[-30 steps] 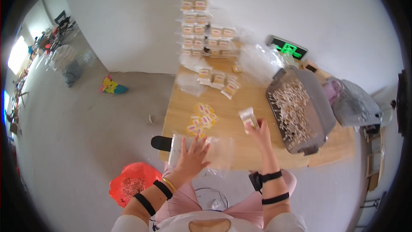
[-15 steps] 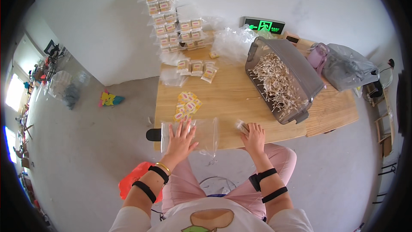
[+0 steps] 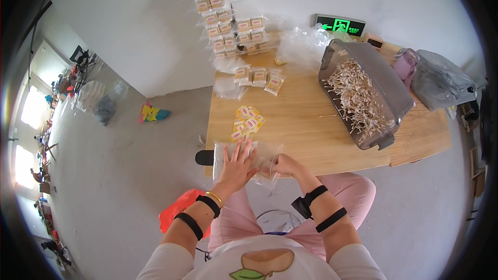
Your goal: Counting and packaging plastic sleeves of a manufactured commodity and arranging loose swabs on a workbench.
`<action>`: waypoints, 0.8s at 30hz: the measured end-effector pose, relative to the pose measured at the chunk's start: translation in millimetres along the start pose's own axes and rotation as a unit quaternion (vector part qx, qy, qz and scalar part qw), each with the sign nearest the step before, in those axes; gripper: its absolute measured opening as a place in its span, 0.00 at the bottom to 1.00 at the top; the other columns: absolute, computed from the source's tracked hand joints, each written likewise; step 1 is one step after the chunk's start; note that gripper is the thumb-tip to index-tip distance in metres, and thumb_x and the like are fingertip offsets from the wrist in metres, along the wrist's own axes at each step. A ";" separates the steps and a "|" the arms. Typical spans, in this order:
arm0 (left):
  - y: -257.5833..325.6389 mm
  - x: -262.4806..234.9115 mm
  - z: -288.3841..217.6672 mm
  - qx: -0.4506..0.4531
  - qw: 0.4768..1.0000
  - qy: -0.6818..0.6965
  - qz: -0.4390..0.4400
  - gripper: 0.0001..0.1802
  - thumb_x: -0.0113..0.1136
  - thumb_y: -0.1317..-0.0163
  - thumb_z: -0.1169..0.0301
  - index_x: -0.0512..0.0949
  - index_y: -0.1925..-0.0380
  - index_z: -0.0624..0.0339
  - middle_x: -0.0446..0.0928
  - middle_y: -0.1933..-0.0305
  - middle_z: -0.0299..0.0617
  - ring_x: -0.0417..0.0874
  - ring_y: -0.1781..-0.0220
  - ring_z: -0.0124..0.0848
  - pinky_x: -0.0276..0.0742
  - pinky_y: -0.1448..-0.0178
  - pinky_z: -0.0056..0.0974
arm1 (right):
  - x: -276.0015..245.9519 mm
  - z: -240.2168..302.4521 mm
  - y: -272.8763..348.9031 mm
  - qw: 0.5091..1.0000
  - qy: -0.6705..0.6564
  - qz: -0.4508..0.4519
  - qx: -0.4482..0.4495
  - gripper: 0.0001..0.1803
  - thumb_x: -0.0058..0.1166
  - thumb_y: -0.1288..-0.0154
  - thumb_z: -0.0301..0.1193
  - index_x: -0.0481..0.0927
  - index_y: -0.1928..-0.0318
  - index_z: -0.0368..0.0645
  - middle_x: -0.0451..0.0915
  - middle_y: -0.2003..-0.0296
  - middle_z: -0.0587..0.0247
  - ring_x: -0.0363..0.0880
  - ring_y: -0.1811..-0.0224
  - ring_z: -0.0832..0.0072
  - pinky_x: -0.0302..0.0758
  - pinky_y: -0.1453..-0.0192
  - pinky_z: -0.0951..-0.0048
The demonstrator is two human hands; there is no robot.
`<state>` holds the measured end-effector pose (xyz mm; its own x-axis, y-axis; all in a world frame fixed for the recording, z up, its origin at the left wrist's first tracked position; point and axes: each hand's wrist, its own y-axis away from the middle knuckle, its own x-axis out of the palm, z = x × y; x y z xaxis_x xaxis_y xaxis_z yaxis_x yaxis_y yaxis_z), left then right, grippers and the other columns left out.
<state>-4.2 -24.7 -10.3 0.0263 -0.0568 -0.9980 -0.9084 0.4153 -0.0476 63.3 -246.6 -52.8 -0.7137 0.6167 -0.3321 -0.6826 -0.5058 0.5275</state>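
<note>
A clear plastic bag (image 3: 221, 151) lies flat at the table's front edge. My left hand (image 3: 236, 167) rests on it with fingers spread, pressing it down. At the bag's right end is my right hand (image 3: 288, 166), its fingers closed around a bunch of cotton swabs (image 3: 266, 166). The bunch shows only dimly through the film and is partly hidden by the fingers. Just beyond my left hand lies a loose pile of yellow and white cards (image 3: 248, 123).
A grey bin of loose cotton swabs (image 3: 358, 98) lies tipped at the right. Filled packs (image 3: 259, 78) sit farther back, near tall stacks of packs (image 3: 212, 5) against the wall. Empty clear bags (image 3: 301, 46), a pink bag (image 3: 407, 65) and a grey plastic bag (image 3: 441, 80) lie behind.
My right hand has moved left with the cotton swabs, from bare table to the bag's right end. My left hand stays on the bag. The whole view has shifted slightly.
</note>
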 end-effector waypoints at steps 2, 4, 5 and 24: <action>-1.0 0.2 0.5 0.002 1.000 0.002 -0.006 0.35 0.46 0.27 0.44 0.65 0.27 0.50 0.48 0.17 0.48 0.45 0.16 0.51 0.41 0.26 0.78 | 5.4 4.0 -7.2 0.998 -0.038 0.050 0.008 0.36 0.70 0.44 0.52 0.83 0.48 0.32 0.86 0.56 0.49 0.84 0.55 0.65 0.78 0.50 0.64; 0.3 -0.3 1.2 -0.001 1.000 0.003 0.005 0.35 0.44 0.26 0.43 0.63 0.26 0.47 0.48 0.17 0.47 0.45 0.16 0.50 0.41 0.25 0.77 | 14.2 13.0 -14.8 0.997 -0.015 0.073 0.015 0.39 0.70 0.44 0.53 0.81 0.43 0.32 0.85 0.51 0.49 0.83 0.51 0.67 0.77 0.47 0.64; 1.4 -0.8 1.9 -0.003 1.000 0.003 0.011 0.35 0.43 0.26 0.42 0.62 0.25 0.46 0.48 0.17 0.47 0.45 0.16 0.50 0.41 0.25 0.77 | 14.9 16.3 -15.1 0.994 -0.046 0.093 0.028 0.41 0.70 0.43 0.52 0.79 0.40 0.32 0.83 0.47 0.48 0.81 0.48 0.67 0.76 0.44 0.65; 12.8 -68.5 -80.9 -0.095 0.985 0.074 0.124 0.19 0.62 0.37 0.53 0.82 0.70 0.60 0.83 0.72 0.48 0.85 0.70 0.50 0.79 0.63 0.53 | 34.3 -8.4 -56.3 0.955 -0.178 0.229 -0.065 0.35 0.68 0.39 0.27 0.72 0.32 0.34 0.78 0.36 0.61 0.74 0.38 0.74 0.70 0.34 0.69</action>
<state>-51.3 -88.9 60.7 -0.2550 -0.1116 -0.9605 -0.9411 0.2566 0.2201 75.9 -202.1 -100.4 -0.8590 0.4666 0.2105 -0.3412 -0.8284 0.4442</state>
